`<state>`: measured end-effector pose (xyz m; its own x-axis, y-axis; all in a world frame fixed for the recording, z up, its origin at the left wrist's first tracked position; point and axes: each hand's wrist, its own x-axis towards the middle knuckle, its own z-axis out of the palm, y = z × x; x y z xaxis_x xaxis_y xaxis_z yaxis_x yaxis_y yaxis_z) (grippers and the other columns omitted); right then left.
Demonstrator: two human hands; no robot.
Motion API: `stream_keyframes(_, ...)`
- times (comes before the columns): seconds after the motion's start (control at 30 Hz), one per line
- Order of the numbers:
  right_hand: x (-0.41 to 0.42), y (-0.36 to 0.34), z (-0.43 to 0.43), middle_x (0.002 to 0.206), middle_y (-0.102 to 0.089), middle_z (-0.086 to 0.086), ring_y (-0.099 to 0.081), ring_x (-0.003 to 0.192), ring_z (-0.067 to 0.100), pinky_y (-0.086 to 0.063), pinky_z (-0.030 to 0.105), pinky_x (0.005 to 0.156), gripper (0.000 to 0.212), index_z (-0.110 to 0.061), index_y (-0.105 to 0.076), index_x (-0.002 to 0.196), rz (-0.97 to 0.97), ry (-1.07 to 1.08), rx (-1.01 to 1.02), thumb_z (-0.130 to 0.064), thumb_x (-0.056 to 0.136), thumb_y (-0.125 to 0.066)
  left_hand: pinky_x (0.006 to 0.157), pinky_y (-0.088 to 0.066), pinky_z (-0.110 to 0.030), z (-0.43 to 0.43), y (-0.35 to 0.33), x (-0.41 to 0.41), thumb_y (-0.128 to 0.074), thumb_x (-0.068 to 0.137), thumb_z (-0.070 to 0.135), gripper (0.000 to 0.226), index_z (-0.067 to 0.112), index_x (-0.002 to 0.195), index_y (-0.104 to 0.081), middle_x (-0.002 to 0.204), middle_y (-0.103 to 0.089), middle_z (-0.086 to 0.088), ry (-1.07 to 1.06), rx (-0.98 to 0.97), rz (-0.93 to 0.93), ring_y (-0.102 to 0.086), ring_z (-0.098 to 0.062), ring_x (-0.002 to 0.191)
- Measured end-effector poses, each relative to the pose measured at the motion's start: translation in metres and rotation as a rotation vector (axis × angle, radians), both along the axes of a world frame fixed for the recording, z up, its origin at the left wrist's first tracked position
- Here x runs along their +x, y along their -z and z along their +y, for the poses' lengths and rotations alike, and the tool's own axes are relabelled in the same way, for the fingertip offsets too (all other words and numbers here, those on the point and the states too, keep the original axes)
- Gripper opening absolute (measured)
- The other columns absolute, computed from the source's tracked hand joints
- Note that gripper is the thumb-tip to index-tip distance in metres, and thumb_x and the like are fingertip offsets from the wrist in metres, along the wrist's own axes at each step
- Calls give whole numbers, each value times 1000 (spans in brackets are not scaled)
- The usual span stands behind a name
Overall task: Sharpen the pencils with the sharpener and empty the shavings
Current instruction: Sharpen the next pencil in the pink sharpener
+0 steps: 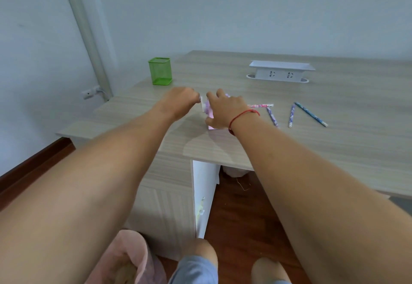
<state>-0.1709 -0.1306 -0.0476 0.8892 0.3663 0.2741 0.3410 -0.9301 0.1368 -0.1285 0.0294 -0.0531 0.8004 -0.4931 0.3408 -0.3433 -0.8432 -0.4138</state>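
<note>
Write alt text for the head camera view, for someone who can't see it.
A person's right hand holds a pink sharpener on a wooden desk while the left hand pinches its white end. Four pencils lie to its right.

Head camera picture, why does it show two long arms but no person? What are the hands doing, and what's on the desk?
The camera sits on the person's head and looks down, so you see their own arms reaching out. The right hand, with the red string bracelet, holds a pink sharpener on the wooden desk. The left hand pinches the white handle on its side. A pink pencil pokes out behind the right hand; whether it is in the sharpener is hidden. Three more pencils lie to its right. Further back stand a green mesh cup and a white socket box. A pink bin sits on the floor.
</note>
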Motion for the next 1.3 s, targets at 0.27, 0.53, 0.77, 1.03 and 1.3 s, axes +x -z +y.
stream_keyframes(0.27, 10, -3, 4, 135, -43, 8, -53, 121, 31, -41, 39, 93, 57, -15, -36, 136, 60, 31, 24, -38, 87, -57, 57, -42, -42, -2, -19, -24, -43, 98, 9, 22, 0, 85, -58, 83, -62, -23, 183, -137, -93, -60, -40, 75)
stream_keyframes(0.53, 10, -1, 4, 138, -40, 10, -51, 124, 32, -41, 40, 96, 63, -15, -35, 138, 83, 36, 50, -41, 87, -61, 54, -37, -38, -1, 21, -55, -50, 93, 6, 13, -3, 94, -58, 77, -58, -23, 235, -305, -35, -56, -40, 67)
stream_keyframes(0.77, 12, -1, 4, 136, -41, 10, -52, 121, 33, -40, 40, 94, 56, -14, -38, 133, 96, 48, 68, -38, 87, -59, 63, -29, -35, -9, 13, -61, -38, 100, 17, 28, -3, 103, -58, 88, -59, -22, 124, -257, 63, -57, -40, 80)
stream_keyframes(1.03, 13, -2, 5, 133, -43, 12, -53, 117, 36, -40, 42, 93, 49, -11, -40, 131, 86, 28, 78, -36, 90, -51, 78, -43, -36, -16, 38, -52, -38, 98, 10, 22, 2, 104, -59, 103, -62, -19, -40, -194, 229, -60, -34, 96)
stream_keyframes(1.3, 15, -1, -1, 133, -45, 11, -57, 114, 35, -42, 41, 91, 67, -14, -40, 133, 25, -31, 65, -58, 85, -53, 91, -42, -36, -14, 38, -25, -35, 100, 22, 33, 8, 117, -60, 120, -59, -17, -16, -125, 296, -57, -34, 110)
